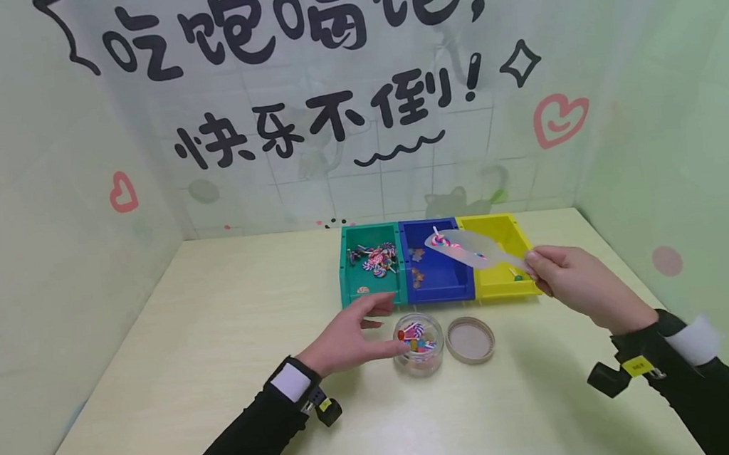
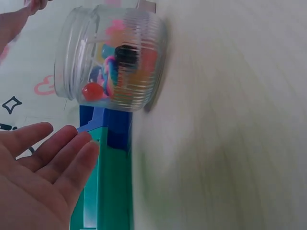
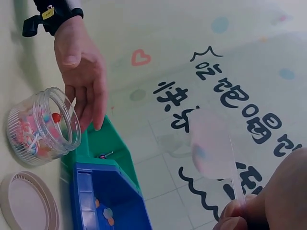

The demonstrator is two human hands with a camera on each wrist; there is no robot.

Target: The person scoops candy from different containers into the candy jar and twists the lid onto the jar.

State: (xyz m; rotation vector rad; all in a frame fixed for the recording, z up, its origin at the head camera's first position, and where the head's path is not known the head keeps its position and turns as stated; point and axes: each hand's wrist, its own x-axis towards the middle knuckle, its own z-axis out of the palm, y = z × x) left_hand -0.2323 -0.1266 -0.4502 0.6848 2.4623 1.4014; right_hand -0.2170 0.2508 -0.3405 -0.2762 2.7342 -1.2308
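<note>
My right hand [image 1: 579, 283] pinches the handle of a translucent white scoop [image 1: 484, 254], held up over the blue and yellow bins. Small pink and striped candy-like pieces [image 1: 445, 241] lie in the scoop. A clear, ribbed jar [image 1: 422, 367] stands on the table without its lid. Colourful little pieces, among them a red ball [image 3: 56, 117], fill part of it. My left hand [image 1: 355, 337] is spread beside the jar, thumb toward its near-left side and fingers relaxed. The left wrist view shows a gap between those fingers [image 2: 62, 153] and the glass.
Behind the jar stand joined bins: a green one [image 1: 375, 299] with striped lollipop pieces, a blue one [image 1: 440, 294] with small brownish pieces, and a yellow one [image 1: 504, 289] with a few bits. The jar's round lid [image 1: 471, 340] lies to its right. A printed curtain [image 1: 335, 187] hangs behind.
</note>
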